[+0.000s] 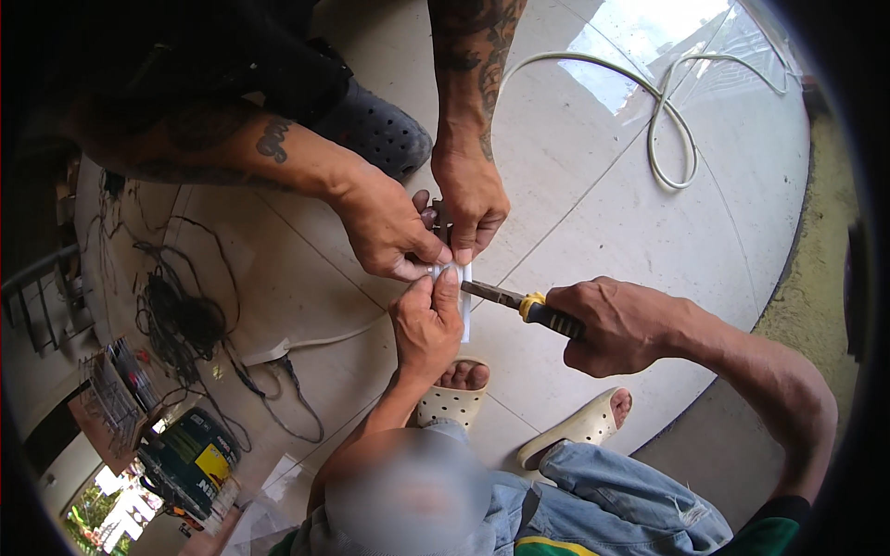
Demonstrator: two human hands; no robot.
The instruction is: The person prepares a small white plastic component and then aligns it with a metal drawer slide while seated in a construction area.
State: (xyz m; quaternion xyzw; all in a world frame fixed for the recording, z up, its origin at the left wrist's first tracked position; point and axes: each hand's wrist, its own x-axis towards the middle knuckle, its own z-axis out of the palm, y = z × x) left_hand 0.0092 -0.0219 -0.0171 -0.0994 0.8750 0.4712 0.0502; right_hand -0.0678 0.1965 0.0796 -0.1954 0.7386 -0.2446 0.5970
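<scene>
My right hand is wrapped round pliers with a black and yellow handle. Their metal jaws touch or nearly touch a white plastic strip; whether they grip it I cannot tell. My left hand is closed, thumb and finger pinching the strip near its upper end. Facing me, a co-worker's two tattooed arms reach in. That person's one hand and other hand hold the same end with their fingertips. A dark, narrow metal piece shows between the co-worker's hands. The fingers partly hide the strip's end.
A white cable loops across the tiled floor at upper right. Tangled black cords lie at left, near a green power-tool-like case and a wire rack. My cream clogs and the co-worker's dark clog stand close by.
</scene>
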